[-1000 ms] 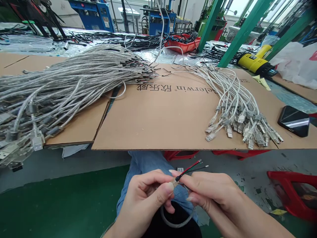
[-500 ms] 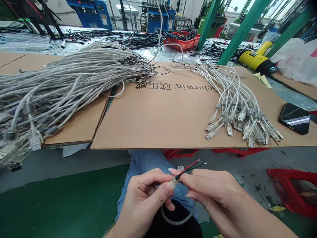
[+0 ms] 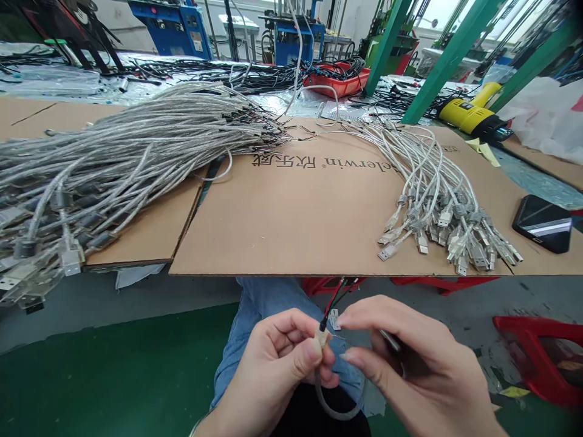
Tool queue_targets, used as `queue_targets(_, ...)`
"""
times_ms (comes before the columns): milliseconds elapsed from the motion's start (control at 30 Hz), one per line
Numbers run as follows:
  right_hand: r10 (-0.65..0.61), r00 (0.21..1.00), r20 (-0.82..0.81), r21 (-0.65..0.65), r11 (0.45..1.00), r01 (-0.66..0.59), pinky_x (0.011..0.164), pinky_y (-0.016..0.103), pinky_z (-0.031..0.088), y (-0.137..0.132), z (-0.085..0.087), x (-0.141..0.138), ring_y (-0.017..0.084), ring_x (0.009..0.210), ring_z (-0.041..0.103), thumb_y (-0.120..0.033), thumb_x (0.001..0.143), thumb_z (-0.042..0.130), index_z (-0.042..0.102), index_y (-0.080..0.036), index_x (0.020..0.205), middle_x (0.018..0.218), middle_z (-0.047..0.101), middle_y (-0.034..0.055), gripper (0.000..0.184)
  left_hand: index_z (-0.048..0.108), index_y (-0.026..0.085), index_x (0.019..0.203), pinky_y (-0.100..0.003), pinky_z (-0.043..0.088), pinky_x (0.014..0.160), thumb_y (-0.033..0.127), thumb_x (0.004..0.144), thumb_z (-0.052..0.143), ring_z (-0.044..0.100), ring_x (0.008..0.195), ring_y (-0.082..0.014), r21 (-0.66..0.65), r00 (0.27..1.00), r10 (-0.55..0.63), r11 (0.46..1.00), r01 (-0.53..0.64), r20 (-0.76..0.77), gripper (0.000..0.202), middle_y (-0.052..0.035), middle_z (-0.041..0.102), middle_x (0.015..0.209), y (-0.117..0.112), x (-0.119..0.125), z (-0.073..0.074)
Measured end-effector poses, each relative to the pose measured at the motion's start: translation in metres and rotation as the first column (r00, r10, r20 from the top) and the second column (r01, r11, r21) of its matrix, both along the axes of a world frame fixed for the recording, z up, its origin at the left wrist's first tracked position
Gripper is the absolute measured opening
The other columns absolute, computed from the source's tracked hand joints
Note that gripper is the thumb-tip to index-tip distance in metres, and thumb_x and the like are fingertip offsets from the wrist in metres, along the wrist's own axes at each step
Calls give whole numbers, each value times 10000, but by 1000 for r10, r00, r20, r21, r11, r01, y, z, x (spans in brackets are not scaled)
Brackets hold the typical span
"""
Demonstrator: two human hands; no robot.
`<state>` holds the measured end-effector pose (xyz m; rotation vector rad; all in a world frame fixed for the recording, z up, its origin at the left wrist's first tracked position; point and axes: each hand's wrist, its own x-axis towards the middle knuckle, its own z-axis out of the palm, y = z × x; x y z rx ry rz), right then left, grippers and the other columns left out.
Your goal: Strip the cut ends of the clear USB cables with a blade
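Observation:
My left hand (image 3: pixel 291 352) pinches a clear-sheathed grey cable (image 3: pixel 334 414) near its stripped end, between thumb and fingers. Thin red, black and green wires (image 3: pixel 332 301) stick up out of the sheath, and the cable loops down below over my lap. To the right, my right hand (image 3: pixel 405 358) has thumb and index finger spread apart, a short gap from the cable end. Tucked in its curled fingers is a slim metal tool (image 3: pixel 392 342), mostly hidden, its kind unclear. A USB plug (image 3: pixel 335 319) shows just behind the cable end.
A large heap of grey USB cables (image 3: pixel 136 145) covers the cardboard's left side. A smaller bunch (image 3: pixel 437 182) lies right, beside a black phone (image 3: pixel 542 223). Behind are a red tray (image 3: pixel 337 79), green posts (image 3: pixel 450 60) and a yellow-black tool (image 3: pixel 469 115). A red stool (image 3: pixel 537 358) stands right.
My right hand has let go of the cable end and drawn back to the right, its thumb and index finger parting. The wires now point more upright in my left hand.

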<state>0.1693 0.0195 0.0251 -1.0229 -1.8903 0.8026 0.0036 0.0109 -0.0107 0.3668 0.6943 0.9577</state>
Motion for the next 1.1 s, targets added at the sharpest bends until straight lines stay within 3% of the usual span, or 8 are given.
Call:
queue_targets(133, -73, 988, -138, 151, 984, 94, 611, 199, 555, -5, -12, -16, 152, 696, 676, 26, 747, 632, 655, -164, 934, 781, 713, 42, 268, 652, 140, 674, -132, 509, 522, 235, 615, 855, 643, 525, -77, -76, 997, -36, 996, 41, 62, 232, 10, 682, 592, 0, 3, 1)
queue_targets(533, -225, 957, -181, 235, 935, 265, 615, 241, 631, -14, -28, -21, 185, 659, 743, 15, 744, 636, 700, -261, 993, 809, 782, -11, 378, 578, 136, 617, -104, 485, 467, 214, 539, 890, 665, 480, -84, -87, 997, -26, 996, 32, 66, 331, 19, 690, 566, -2, 5, 5)
queue_targets(700, -198, 969, -146, 264, 936, 231, 633, 218, 619, -15, -24, -16, 178, 680, 746, 5, 761, 623, 703, -235, 956, 788, 779, -3, 319, 569, 138, 598, -120, 503, 479, 188, 523, 894, 638, 467, -69, -83, 1000, -16, 996, 16, -7, 338, 36, 673, 556, -1, 4, 6)
queue_targets(933, -73, 991, -116, 136, 987, 89, 502, 177, 552, -4, -9, -9, 137, 492, 689, -51, 782, 646, 658, -184, 665, 558, 713, -10, 179, 589, 131, 545, -158, 522, 475, 220, 492, 902, 597, 456, -71, -27, 992, -98, 995, 96, -80, 330, 25, 662, 531, -1, 4, 3)
queue_targets(1100, 7, 987, -163, 46, 999, 0, 485, 200, 522, -1, -11, -9, 130, 475, 653, -36, 797, 612, 638, -163, 628, 541, 689, 12, 213, 605, 132, 552, -145, 519, 462, 279, 474, 908, 612, 448, -74, -41, 988, -131, 991, 128, -76, 346, 30, 653, 518, -2, 3, 0)
